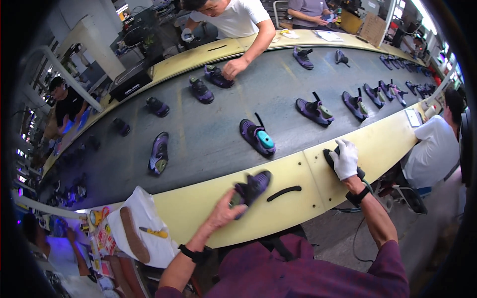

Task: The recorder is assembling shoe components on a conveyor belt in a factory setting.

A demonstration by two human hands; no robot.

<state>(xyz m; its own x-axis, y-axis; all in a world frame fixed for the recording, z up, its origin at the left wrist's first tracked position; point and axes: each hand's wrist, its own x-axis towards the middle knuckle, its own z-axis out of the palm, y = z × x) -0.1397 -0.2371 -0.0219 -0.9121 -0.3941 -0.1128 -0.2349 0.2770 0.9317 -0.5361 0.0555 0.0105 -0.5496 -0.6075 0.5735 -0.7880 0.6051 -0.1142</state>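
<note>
At the near edge of the cream side board, my bare left hand (223, 212) grips a small purple-and-black shoe (256, 186) by its heel end. The shoe lies tilted with its toe pointing away to the right, and something olive green shows inside it. Further right, my right hand (346, 160), in a white glove, is closed round a dark handheld tool (329, 158) resting on the board. A hose or cord runs from beneath that wrist; the tool's exact kind is unclear. Between my hands is a curved black slot or strip (284, 193) on the board.
A grey conveyor belt (208, 129) carries several similar shoes, including one with a teal insert (265, 140). Across it, a co-worker's hand (235, 67) touches a shoe. On the left, a brown sole (133, 233) and yellow-handled tool (155, 232) lie on white sheeting (117, 233).
</note>
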